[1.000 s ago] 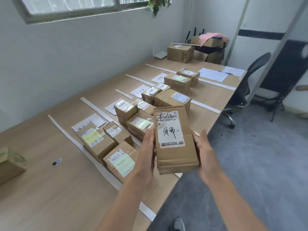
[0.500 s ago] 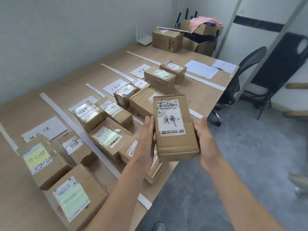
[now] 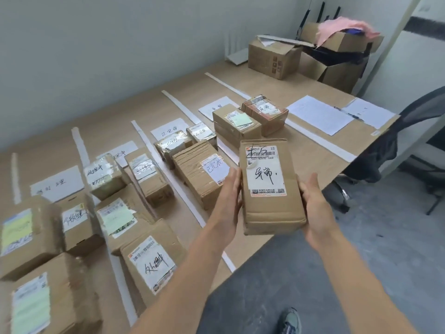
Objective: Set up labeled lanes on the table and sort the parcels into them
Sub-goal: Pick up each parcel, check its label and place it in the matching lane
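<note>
The parcel (image 3: 269,189) is a flat, oblong box of plain brown cardboard, creased and dented at its near end, with a smooth white shipping label bearing a barcode and black handwriting. It is carried in the air over the near edge of the worktop (image 3: 320,153), a pale wood-look surface. The left hand (image 3: 228,196) presses straight fingers flat against the parcel's left side. The right hand (image 3: 315,208) cups the right side, thumb along the edge and fingers out of sight beneath.

Long white strips (image 3: 320,138) divide the worktop into lanes, each headed by a handwritten paper sheet (image 3: 168,128). Sorted boxes lie in them: a ribbed one (image 3: 195,174) of stacked corrugated layers, and two (image 3: 173,143) wrapped in glossy tape.

Compared with half a second ago, the grip is unchanged, but the parcel no longer covers the ribbed box's label and now sits before the box with the green note (image 3: 236,124).
</note>
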A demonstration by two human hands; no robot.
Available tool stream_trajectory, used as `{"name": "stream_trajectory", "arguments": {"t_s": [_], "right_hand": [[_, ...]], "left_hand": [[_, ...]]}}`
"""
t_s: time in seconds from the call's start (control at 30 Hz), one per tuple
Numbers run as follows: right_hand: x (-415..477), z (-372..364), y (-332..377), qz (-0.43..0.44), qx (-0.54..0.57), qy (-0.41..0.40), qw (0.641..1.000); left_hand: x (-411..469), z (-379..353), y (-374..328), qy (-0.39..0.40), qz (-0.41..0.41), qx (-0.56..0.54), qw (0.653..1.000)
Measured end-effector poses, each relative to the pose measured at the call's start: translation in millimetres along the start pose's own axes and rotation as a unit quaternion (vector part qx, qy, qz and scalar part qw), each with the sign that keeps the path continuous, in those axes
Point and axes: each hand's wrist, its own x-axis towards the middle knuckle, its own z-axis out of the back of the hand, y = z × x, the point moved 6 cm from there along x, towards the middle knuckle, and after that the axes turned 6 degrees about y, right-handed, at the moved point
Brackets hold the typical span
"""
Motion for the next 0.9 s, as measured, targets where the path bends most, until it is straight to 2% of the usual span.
{"name": "stream_trajectory", "arguments": {"t_s": [0.33,0.63,0.9], "right_hand": [[96.0,104.2,57.3,-0.047,-0.033,0.060,0.997],[216.6,149.4,55.2,-0.106,-0.101,0.088,0.985],[296.0,161.7,27.5,-0.177,-0.142,0.136,0.964]], "left_hand": [[104.9,-73.3,-1.5,-0.085,-0.001,-0.028,0.996],[203.0,-57.4,21.1,-0.140,0.025,-0.071,0.987],[259.5,-33.6,46.0,-0.211,0.080,-0.141,0.964]]}}
